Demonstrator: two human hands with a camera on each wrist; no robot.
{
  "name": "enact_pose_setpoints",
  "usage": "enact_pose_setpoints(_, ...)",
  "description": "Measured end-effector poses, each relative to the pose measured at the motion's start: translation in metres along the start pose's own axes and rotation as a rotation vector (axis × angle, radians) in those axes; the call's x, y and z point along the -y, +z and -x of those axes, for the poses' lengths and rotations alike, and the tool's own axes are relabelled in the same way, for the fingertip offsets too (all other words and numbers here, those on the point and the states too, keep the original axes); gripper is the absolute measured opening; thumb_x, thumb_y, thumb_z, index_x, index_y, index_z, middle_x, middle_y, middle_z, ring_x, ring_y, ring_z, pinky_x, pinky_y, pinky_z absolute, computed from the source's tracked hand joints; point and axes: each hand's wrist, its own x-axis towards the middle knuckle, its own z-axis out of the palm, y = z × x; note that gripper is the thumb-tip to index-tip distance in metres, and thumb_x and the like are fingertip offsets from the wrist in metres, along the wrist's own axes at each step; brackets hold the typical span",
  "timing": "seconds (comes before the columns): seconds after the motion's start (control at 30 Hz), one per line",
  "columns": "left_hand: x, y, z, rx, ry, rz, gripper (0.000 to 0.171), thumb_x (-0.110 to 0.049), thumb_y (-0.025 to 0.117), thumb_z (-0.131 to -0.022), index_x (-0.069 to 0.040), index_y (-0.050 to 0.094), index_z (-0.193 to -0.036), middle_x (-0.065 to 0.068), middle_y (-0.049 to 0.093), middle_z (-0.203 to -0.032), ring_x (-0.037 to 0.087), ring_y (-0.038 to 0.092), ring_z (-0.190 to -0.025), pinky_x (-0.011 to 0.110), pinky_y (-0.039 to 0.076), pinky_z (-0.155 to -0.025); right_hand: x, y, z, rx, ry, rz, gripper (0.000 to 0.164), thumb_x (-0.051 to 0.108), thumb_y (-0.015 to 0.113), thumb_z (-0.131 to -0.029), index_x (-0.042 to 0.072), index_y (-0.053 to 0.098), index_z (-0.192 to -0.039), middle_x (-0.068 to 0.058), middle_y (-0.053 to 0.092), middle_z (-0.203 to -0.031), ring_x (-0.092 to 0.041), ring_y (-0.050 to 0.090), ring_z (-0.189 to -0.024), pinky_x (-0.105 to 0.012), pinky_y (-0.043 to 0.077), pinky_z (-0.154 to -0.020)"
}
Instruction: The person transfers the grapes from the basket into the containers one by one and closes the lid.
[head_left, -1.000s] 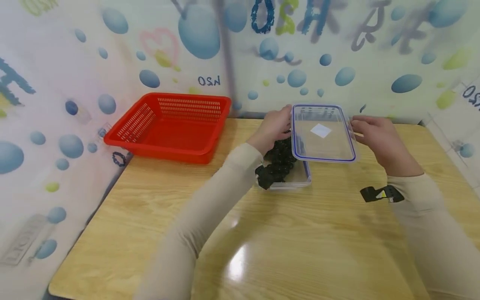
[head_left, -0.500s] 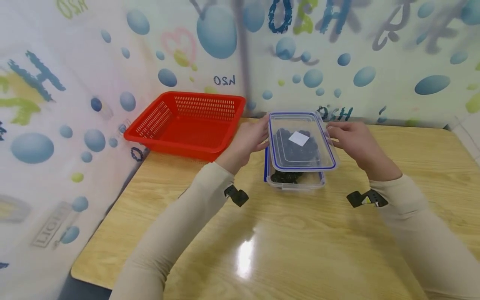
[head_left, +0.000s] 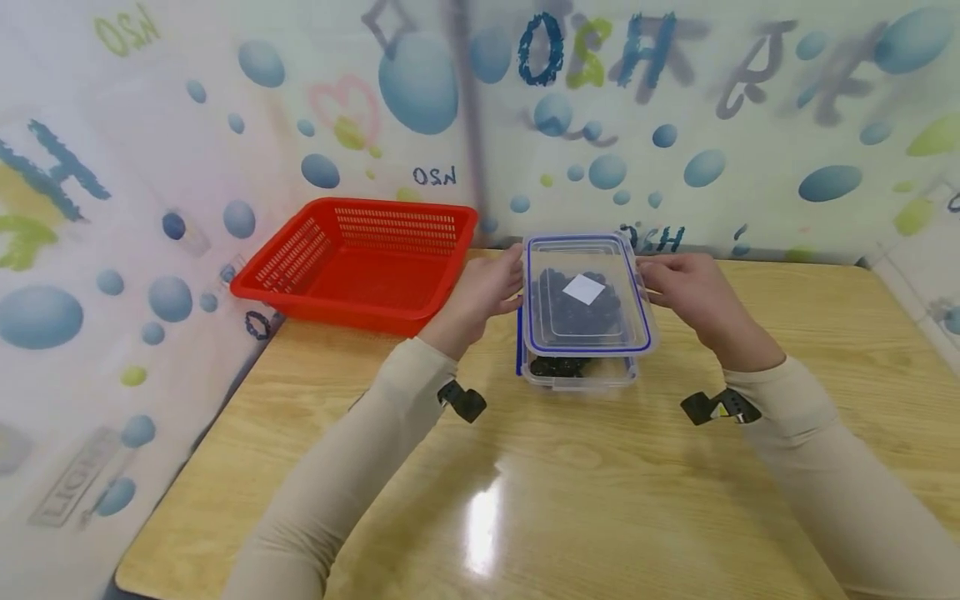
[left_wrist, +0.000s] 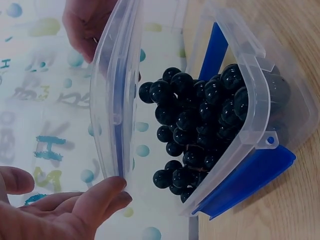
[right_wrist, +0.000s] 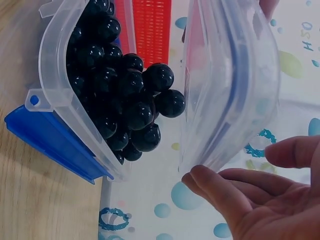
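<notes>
A clear plastic lid [head_left: 588,327] with a blue seal and a white label is held above a clear food container [head_left: 581,382], apart from its rim. My left hand [head_left: 478,298] supports the lid's left edge on nearly straight fingers, thumb away from it in the left wrist view. At the opposite edge, my right hand [head_left: 693,298] touches the lid with extended fingertips, its thumb also apart in the right wrist view. Dark grapes [left_wrist: 187,120] fill the container and bulge above its rim. Its blue side latches [left_wrist: 245,182] hang unfastened.
A red plastic basket [head_left: 360,275] with slotted walls stands left of the container, close to my left forearm. The wooden table [head_left: 600,500] meets a patterned wall covering [head_left: 660,100] at the back and left.
The lid has come left and lower, from the container's right side to over the grapes. Both hands moved with it. Over the last half second it has barely shifted.
</notes>
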Motion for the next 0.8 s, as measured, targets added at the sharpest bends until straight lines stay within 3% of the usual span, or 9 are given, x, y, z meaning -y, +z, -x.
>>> enact_pose_setpoints(0.4, -0.006, -0.001, -0.005, -0.012, 0.005, 0.003, 0.053, -0.040, 0.045, -0.104, -0.008, 0.047, -0.146, 0.006, 0.051, -0.144, 0.024, 0.055, -0.124, 0.035, 0.051, -0.090, 0.004, 0.001, -0.005, -0.041, 0.029, 0.006, 0.051, 0.029, 0.042, -0.106, -0.008, 0.049, -0.140, -0.022, 0.049, -0.139, -0.036, 0.048, -0.127, -0.047, 0.042, -0.101)
enact_pose_setpoints(0.57, -0.014, 0.001, -0.006, -0.068, 0.071, -0.016, 0.050, -0.039, 0.048, -0.103, -0.008, 0.052, -0.142, 0.007, 0.056, -0.139, 0.024, 0.059, -0.119, 0.035, 0.053, -0.087, 0.007, -0.001, -0.008, -0.040, 0.041, -0.004, 0.052, 0.026, 0.037, -0.106, -0.010, 0.042, -0.143, -0.022, 0.044, -0.145, -0.034, 0.047, -0.130, -0.042, 0.040, -0.104)
enact_pose_setpoints(0.7, -0.016, 0.006, -0.007, -0.115, 0.142, -0.027, 0.046, -0.037, 0.048, -0.103, -0.007, 0.058, -0.137, 0.005, 0.060, -0.135, 0.019, 0.060, -0.117, 0.033, 0.052, -0.088, 0.012, -0.005, -0.007, -0.064, 0.018, -0.111, 0.051, 0.020, 0.036, -0.107, -0.011, 0.033, -0.146, -0.025, 0.040, -0.147, -0.031, 0.045, -0.132, -0.033, 0.041, -0.101)
enact_pose_setpoints(0.8, -0.017, 0.011, -0.007, -0.181, 0.200, -0.078, 0.043, -0.035, 0.046, -0.104, -0.002, 0.069, -0.119, 0.006, 0.068, -0.106, 0.013, 0.065, -0.091, 0.024, 0.053, -0.075, 0.016, -0.006, -0.006, -0.120, -0.006, -0.182, 0.053, 0.020, 0.039, -0.106, -0.010, 0.029, -0.149, -0.026, 0.037, -0.149, -0.030, 0.044, -0.133, -0.029, 0.042, -0.099)
